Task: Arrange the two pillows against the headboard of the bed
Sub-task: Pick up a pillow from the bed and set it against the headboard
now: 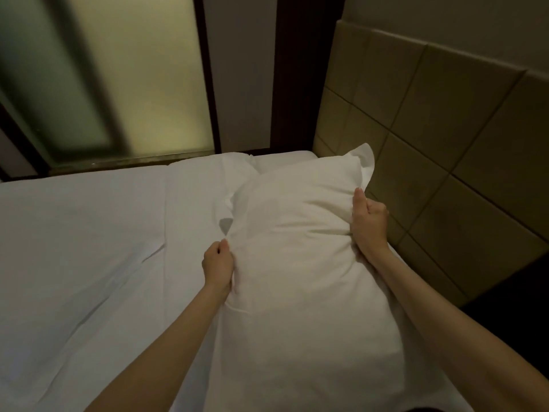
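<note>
A large white pillow point(300, 248) stands on the white bed point(77, 248), its right side close to the tan padded headboard point(439, 138). My left hand point(218, 264) grips the pillow's left edge. My right hand point(368, 223) clutches its right edge, between pillow and headboard. A second white pillow point(208, 185) lies flat on the bed beyond and to the left, partly hidden by the one I hold.
A frosted glass partition point(124, 78) with dark frames runs along the far side of the bed. A dark wooden post point(306, 69) stands at the headboard's far end. A dark surface point(511, 292) lies at the right beside the bed.
</note>
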`<state>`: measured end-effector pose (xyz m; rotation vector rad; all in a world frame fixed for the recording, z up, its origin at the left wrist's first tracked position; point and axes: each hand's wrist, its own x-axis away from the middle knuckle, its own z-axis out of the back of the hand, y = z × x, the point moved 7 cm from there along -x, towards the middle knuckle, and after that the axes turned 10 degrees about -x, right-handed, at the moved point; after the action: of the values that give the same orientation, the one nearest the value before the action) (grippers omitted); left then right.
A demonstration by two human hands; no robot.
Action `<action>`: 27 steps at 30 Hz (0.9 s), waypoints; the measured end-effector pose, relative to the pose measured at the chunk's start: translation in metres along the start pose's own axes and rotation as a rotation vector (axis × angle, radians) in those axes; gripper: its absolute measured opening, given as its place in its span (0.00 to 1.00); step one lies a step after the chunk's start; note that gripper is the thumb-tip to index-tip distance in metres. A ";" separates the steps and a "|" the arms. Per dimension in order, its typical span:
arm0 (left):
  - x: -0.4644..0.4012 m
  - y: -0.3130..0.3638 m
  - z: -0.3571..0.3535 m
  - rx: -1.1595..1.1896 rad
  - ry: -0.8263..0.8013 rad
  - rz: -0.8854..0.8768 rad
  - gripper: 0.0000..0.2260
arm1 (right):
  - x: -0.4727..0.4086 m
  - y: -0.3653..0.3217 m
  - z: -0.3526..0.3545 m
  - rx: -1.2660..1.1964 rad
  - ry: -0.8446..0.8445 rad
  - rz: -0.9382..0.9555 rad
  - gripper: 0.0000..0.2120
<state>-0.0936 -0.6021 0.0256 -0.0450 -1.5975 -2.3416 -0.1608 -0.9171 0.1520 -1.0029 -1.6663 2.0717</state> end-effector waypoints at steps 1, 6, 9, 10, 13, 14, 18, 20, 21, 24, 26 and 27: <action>-0.003 0.004 -0.005 -0.019 -0.013 -0.011 0.17 | -0.006 0.000 0.001 0.001 -0.001 0.011 0.26; -0.038 0.024 -0.059 -0.050 -0.085 -0.052 0.16 | -0.063 0.016 0.007 0.015 0.013 0.045 0.29; -0.070 0.043 -0.097 -0.086 -0.125 -0.087 0.17 | -0.106 0.025 0.005 0.045 0.022 0.071 0.30; -0.082 0.049 -0.110 -0.110 -0.142 -0.093 0.17 | -0.122 0.028 0.004 0.059 0.022 0.076 0.29; -0.112 0.067 -0.150 -0.156 -0.235 -0.100 0.17 | -0.168 0.031 -0.003 0.095 0.015 0.120 0.28; -0.119 0.071 -0.161 -0.179 -0.277 -0.096 0.17 | -0.181 0.031 -0.005 0.106 0.002 0.143 0.28; -0.141 0.081 -0.207 -0.291 -0.474 -0.068 0.13 | -0.232 0.036 -0.012 0.184 -0.058 0.225 0.29; -0.146 0.084 -0.226 -0.337 -0.582 -0.050 0.14 | -0.252 0.048 -0.014 0.235 -0.098 0.251 0.29; -0.149 0.086 -0.237 -0.343 -0.616 -0.049 0.14 | -0.262 0.059 -0.016 0.257 -0.128 0.261 0.29; -0.156 0.092 -0.251 -0.350 -0.589 -0.038 0.12 | -0.274 0.105 -0.023 0.433 -0.256 0.212 0.26; -0.161 0.091 -0.262 -0.367 -0.525 -0.019 0.11 | -0.276 0.154 -0.028 0.544 -0.385 0.148 0.24; -0.164 0.091 -0.264 -0.375 -0.498 -0.012 0.11 | -0.271 0.180 -0.028 0.607 -0.449 0.108 0.23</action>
<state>0.1252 -0.8361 -0.0241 -0.7521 -1.3095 -2.7518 0.0850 -1.1153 0.0694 -0.4557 -1.0157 2.7724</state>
